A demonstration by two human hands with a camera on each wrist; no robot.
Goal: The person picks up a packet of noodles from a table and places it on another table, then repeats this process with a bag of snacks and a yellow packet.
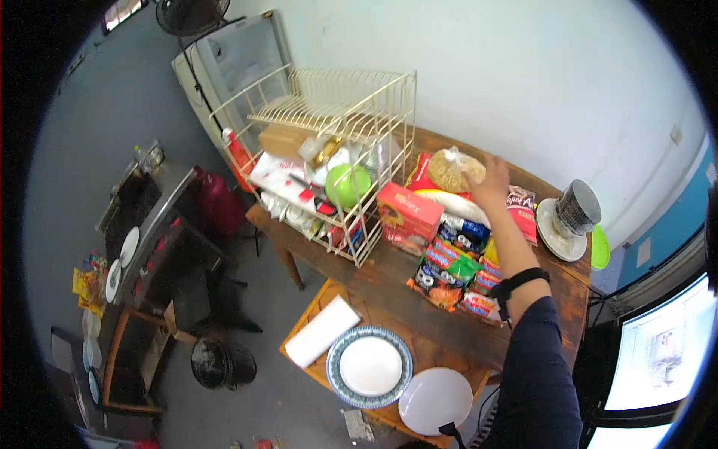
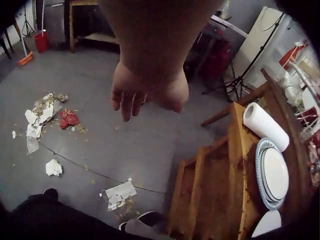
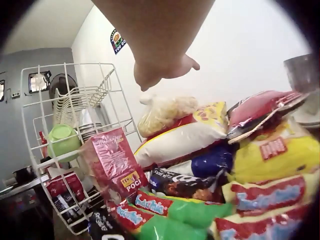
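My right hand (image 1: 491, 183) reaches over the back of the wooden table, its fingers spread beside a knotted clear bag of pale yellow food (image 1: 451, 170). In the right wrist view the same hand (image 3: 162, 74) hangs just above that bag (image 3: 165, 115), thumb apart from the fingers. Under the bag lies a white, red and yellow packet (image 3: 182, 142). Indomie noodle packs (image 1: 449, 266), a red Poci tea box (image 1: 410, 213) and a red packet (image 1: 521, 212) sit around it. My left hand (image 2: 150, 92) hangs with loose fingers over the floor, holding nothing.
A white wire dish rack (image 1: 359, 135) with a green bowl (image 1: 348, 185) stands left of the groceries. Toward the right end are a plate (image 1: 570, 243) and a metal container (image 1: 578, 208). A lower wooden surface bears a paper roll (image 1: 323, 331) and plates (image 1: 370, 365). Litter (image 2: 42, 117) lies on the floor.
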